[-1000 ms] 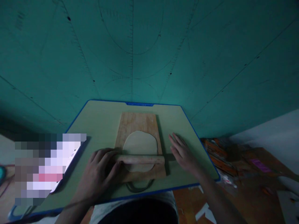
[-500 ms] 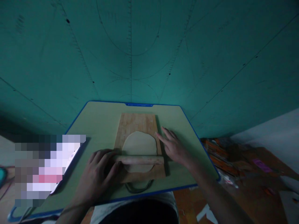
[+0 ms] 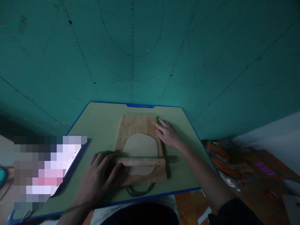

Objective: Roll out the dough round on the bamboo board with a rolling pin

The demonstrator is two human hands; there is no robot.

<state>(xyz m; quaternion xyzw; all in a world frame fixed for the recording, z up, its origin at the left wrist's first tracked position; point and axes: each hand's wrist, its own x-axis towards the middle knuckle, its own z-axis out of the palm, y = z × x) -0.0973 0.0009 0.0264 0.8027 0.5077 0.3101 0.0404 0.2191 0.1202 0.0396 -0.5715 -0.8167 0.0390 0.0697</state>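
A flat, rounded sheet of dough (image 3: 140, 145) lies on a wooden cutting board (image 3: 133, 122). Across its lower part rests a wooden rolling pin (image 3: 142, 161). My left hand (image 3: 103, 170) is closed around the pin's left end, its thumb along the near side; part of that end is hidden under the fingers. The pin's right end is free. My right hand (image 3: 167, 132) is over the board's upper right edge, fingers apart and the index finger reaching onto the wood. It holds nothing.
The cutting board lies on a small pale table (image 3: 100, 118) with a blue rim, against a green wall (image 3: 150, 68). A blurred-out screen-like object (image 3: 53, 172) stands at the left. A dark curved handle (image 3: 140, 191) shows at the board's near end. Boxes (image 3: 264, 168) are at the right.
My right hand has moved away from me along the board's right edge, its index finger now over the board. My left hand and the rolling pin stay almost in place.
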